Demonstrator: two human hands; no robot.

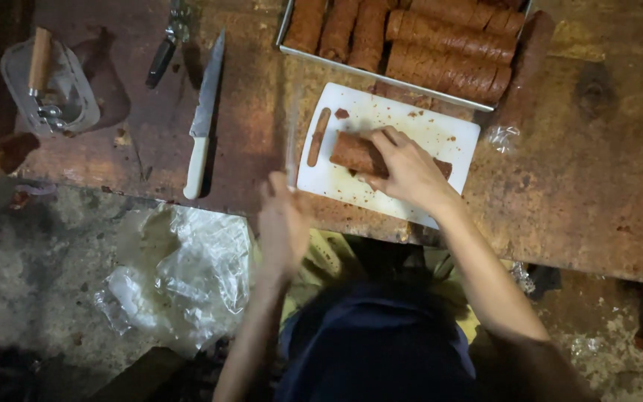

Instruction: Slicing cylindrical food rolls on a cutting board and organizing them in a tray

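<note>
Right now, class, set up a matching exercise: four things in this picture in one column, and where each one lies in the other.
Things:
1. white-handled knife
2. brown roll
3. metal tray
4. clear plastic bag

Places:
A. on the floor below the table edge
B. behind the cutting board, full of rolls
C. under the right hand
D. on the table, left of the board

Pairs: 1-D, 2-C, 3-B, 4-A
</note>
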